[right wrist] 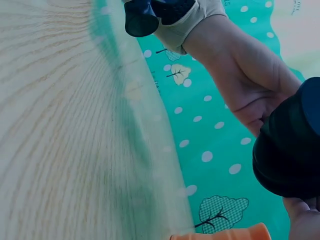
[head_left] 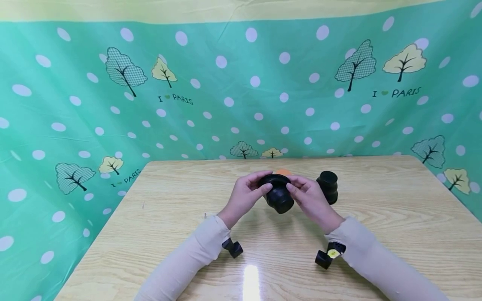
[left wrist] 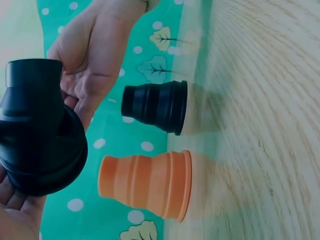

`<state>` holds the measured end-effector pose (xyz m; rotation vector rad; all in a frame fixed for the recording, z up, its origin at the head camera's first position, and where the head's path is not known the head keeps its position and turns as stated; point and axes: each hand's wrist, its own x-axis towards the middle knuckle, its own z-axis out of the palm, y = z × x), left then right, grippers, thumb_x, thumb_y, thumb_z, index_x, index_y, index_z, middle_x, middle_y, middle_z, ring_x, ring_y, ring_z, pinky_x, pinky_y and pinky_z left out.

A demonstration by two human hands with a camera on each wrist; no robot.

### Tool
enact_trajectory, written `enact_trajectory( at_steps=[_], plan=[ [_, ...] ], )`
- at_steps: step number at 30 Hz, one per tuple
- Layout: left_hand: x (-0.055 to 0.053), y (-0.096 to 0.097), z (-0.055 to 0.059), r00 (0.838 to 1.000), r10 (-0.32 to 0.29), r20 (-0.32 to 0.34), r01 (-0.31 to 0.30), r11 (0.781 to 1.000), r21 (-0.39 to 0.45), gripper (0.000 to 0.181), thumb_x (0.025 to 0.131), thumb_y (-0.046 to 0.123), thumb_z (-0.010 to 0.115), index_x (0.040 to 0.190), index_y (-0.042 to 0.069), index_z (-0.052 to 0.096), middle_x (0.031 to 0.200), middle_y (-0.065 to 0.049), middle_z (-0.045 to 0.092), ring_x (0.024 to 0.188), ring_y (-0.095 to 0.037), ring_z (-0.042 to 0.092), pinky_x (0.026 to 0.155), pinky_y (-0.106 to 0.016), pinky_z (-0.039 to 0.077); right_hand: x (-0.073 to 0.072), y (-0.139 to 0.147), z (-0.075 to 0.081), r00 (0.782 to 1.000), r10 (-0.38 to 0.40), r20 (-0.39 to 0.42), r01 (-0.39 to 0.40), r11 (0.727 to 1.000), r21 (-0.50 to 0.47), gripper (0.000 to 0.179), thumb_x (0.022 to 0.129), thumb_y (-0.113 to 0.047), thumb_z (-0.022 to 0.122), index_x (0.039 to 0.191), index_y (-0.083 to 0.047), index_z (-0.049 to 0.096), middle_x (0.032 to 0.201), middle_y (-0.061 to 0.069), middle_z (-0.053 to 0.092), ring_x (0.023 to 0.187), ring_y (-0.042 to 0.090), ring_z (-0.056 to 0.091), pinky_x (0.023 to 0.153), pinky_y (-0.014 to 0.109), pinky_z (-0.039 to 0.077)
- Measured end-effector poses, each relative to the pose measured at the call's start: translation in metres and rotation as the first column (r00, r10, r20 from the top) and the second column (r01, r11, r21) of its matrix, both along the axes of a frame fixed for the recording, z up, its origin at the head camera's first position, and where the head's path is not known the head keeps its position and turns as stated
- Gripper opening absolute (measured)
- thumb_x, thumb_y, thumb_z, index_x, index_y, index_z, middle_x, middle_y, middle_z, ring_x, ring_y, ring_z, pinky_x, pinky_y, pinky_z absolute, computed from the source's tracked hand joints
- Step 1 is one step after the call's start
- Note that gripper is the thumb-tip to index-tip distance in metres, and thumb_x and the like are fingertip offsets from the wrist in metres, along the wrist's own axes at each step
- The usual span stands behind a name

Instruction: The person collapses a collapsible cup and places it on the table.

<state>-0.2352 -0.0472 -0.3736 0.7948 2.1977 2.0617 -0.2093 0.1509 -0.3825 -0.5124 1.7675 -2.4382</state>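
Note:
A black ribbed collapsible cup (head_left: 280, 200) is held above the table, its wide rim tilted up and away and its narrow base facing me. My left hand (head_left: 244, 193) grips the left side of the rim, thumb on the near side. On the opposite side my right hand (head_left: 311, 202) pinches the rim the same way. Beyond the hands stands an orange stepped cup (left wrist: 145, 185), upside down on the table and mostly hidden in the head view. A second black cup (head_left: 328, 187) is also upside down, just behind my right hand.
The light wooden table (head_left: 169, 196) reaches back to a green dotted cloth (head_left: 211, 83) with printed trees. Dark wrist devices sit on both sleeves, the left one (head_left: 233, 248) and the right one (head_left: 326, 256). Bright light glares on the table's front part.

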Motion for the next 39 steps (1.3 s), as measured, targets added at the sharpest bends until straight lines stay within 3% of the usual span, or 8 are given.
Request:
enact_trajectory(
  at_steps=[4, 8, 13, 19, 23, 27, 31, 39],
  plan=[
    [0.000, 0.004, -0.002, 0.996, 0.067, -0.057, -0.068, 0.998, -0.015, 0.032, 0.089, 0.009, 0.065, 0.119, -0.001, 0.063, 0.116, -0.016, 0.065, 0.098, -0.019, 0.065, 0.077, -0.021, 0.053, 0.001, 0.000, 0.001, 1.000, -0.008, 0.011, 0.008, 1.000, -0.011, 0.019, 0.097, -0.010, 0.052, 0.103, -0.020, 0.067, 0.104, -0.006, 0.067, 0.096, 0.004, 0.063, 0.081, 0.017, 0.051],
    [-0.002, 0.007, -0.006, 0.992, 0.098, -0.083, -0.100, 0.995, -0.014, 0.030, 0.088, 0.009, 0.066, 0.117, -0.002, 0.065, 0.115, -0.016, 0.065, 0.102, -0.023, 0.064, 0.082, -0.025, 0.053, 0.000, 0.001, -0.001, 1.000, -0.003, 0.021, 0.004, 1.000, -0.025, 0.017, 0.096, -0.011, 0.053, 0.104, -0.019, 0.066, 0.104, -0.006, 0.067, 0.095, 0.004, 0.063, 0.082, 0.018, 0.051],
    [-0.005, 0.006, -0.007, 0.993, 0.103, -0.056, -0.104, 0.995, -0.010, 0.032, 0.088, 0.011, 0.067, 0.117, -0.001, 0.065, 0.116, -0.014, 0.066, 0.103, -0.021, 0.064, 0.084, -0.026, 0.053, -0.004, 0.003, -0.001, 0.999, -0.042, 0.026, 0.039, 0.993, 0.113, 0.017, 0.096, -0.013, 0.056, 0.111, -0.012, 0.063, 0.105, -0.007, 0.065, 0.093, 0.005, 0.062, 0.080, 0.020, 0.052],
    [-0.006, 0.003, -0.009, 0.991, 0.061, -0.117, -0.075, 0.990, -0.120, 0.033, 0.087, 0.016, 0.069, 0.117, 0.002, 0.067, 0.113, -0.008, 0.068, 0.104, -0.014, 0.064, 0.084, -0.025, 0.053, -0.005, 0.004, 0.002, 0.992, -0.097, -0.080, 0.120, 0.925, 0.362, 0.035, 0.091, -0.016, 0.064, 0.121, 0.001, 0.059, 0.115, 0.006, 0.063, 0.094, 0.011, 0.063, 0.076, 0.028, 0.054],
    [-0.007, 0.004, -0.011, 0.988, 0.030, -0.152, -0.053, 0.987, -0.149, 0.033, 0.087, 0.015, 0.069, 0.117, 0.001, 0.066, 0.112, -0.008, 0.068, 0.105, -0.014, 0.063, 0.084, -0.025, 0.052, -0.004, 0.002, 0.003, 0.984, -0.100, -0.145, 0.156, 0.879, 0.451, 0.034, 0.090, -0.018, 0.065, 0.119, -0.001, 0.061, 0.114, 0.016, 0.064, 0.092, 0.012, 0.064, 0.076, 0.026, 0.054],
    [-0.006, 0.006, -0.011, 0.988, 0.034, -0.150, -0.057, 0.987, -0.151, 0.033, 0.087, 0.015, 0.069, 0.117, 0.001, 0.066, 0.112, -0.008, 0.068, 0.104, -0.015, 0.064, 0.083, -0.024, 0.053, -0.003, 0.002, 0.002, 0.979, -0.121, -0.165, 0.188, 0.846, 0.498, 0.034, 0.091, -0.021, 0.064, 0.119, -0.002, 0.062, 0.113, 0.015, 0.065, 0.091, 0.010, 0.064, 0.076, 0.024, 0.054],
    [-0.005, 0.007, -0.011, 0.988, 0.044, -0.151, -0.069, 0.984, -0.162, 0.034, 0.087, 0.016, 0.069, 0.117, 0.001, 0.066, 0.112, -0.009, 0.068, 0.105, -0.016, 0.063, 0.085, -0.023, 0.052, -0.004, 0.003, -0.001, 0.982, -0.088, -0.164, 0.161, 0.847, 0.507, 0.036, 0.093, -0.020, 0.061, 0.124, -0.002, 0.060, 0.119, 0.015, 0.063, 0.096, 0.007, 0.063, 0.079, 0.023, 0.053],
    [-0.004, 0.001, -0.008, 0.992, 0.038, -0.123, -0.061, 0.981, -0.185, 0.033, 0.087, 0.018, 0.069, 0.117, 0.005, 0.067, 0.112, -0.005, 0.068, 0.106, -0.014, 0.063, 0.087, -0.024, 0.051, -0.004, 0.002, -0.005, 0.983, -0.072, -0.168, 0.145, 0.867, 0.478, 0.030, 0.094, -0.013, 0.059, 0.120, 0.003, 0.059, 0.112, 0.019, 0.063, 0.093, 0.007, 0.062, 0.079, 0.021, 0.052]
  ],
)
